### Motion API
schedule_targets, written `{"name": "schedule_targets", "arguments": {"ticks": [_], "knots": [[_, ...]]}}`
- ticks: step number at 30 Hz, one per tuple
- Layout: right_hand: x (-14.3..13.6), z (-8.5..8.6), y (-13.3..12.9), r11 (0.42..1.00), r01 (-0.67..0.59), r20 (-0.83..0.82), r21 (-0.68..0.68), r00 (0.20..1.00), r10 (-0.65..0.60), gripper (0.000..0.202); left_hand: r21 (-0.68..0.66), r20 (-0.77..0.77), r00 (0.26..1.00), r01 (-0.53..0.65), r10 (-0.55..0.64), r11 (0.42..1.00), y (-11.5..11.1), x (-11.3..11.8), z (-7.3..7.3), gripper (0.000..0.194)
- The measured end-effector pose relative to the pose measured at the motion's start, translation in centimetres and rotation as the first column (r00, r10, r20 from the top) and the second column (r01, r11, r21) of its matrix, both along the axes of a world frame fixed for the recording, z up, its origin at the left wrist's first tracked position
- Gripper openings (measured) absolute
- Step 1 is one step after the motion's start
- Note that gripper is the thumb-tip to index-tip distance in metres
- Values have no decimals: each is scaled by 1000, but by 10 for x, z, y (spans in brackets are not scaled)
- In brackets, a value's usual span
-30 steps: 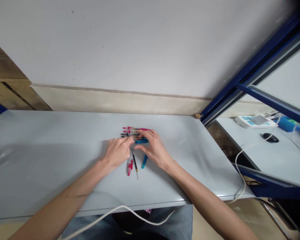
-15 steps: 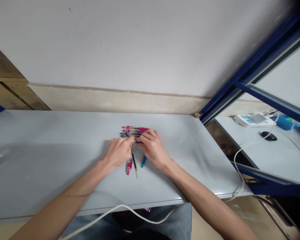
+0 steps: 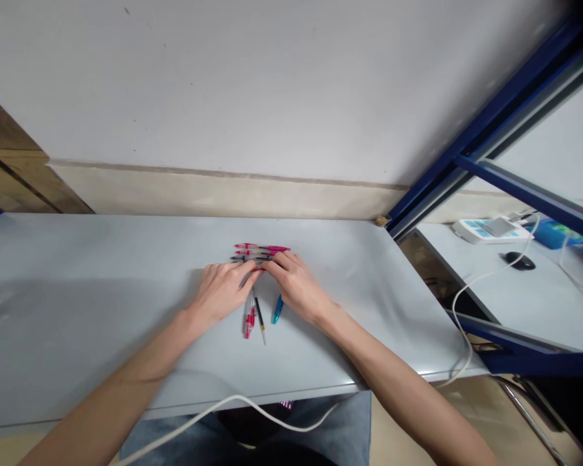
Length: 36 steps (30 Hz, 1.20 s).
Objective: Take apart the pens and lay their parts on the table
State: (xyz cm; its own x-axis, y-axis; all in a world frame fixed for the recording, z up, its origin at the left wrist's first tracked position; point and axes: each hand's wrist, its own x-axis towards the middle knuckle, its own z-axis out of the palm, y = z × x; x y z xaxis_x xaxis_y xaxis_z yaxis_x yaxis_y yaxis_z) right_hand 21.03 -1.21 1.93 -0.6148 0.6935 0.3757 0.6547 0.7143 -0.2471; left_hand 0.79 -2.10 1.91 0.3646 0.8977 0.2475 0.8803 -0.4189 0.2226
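We are resting both hands palm-down on the grey table [image 3: 102,291], the left hand [image 3: 221,294] and the right hand [image 3: 296,288] meeting fingertip to fingertip over a dark pen [image 3: 247,259], though we cannot tell whether the curled fingers are actually gripping it. Just beyond our fingers two pink pens [image 3: 262,248] are lying side by side, crosswise. Between our hands a red pen piece [image 3: 249,320], a thin refill [image 3: 260,318] and a blue pen piece [image 3: 276,310] are lying pointing toward us.
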Motion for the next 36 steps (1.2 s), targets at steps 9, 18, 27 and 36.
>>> {"name": "schedule_targets", "arguments": {"ticks": [9,18,27,36], "knots": [[17,7,13,995,97,-168,30,982,-91,26,28,114,993,7,-10,1000,2,-1,-3,30],[20,14,6,971,173,-387,-165,894,-225,35,-287,577,814,127,66,949,9,-12,8,27],[-8,7,-21,895,-251,-267,-370,951,156,41,-361,713,687,190,139,913,9,-12,10,27],[-6,4,-15,846,-225,-295,-483,952,85,8,-460,655,734,200,178,865,9,-5,-9,24]]}}
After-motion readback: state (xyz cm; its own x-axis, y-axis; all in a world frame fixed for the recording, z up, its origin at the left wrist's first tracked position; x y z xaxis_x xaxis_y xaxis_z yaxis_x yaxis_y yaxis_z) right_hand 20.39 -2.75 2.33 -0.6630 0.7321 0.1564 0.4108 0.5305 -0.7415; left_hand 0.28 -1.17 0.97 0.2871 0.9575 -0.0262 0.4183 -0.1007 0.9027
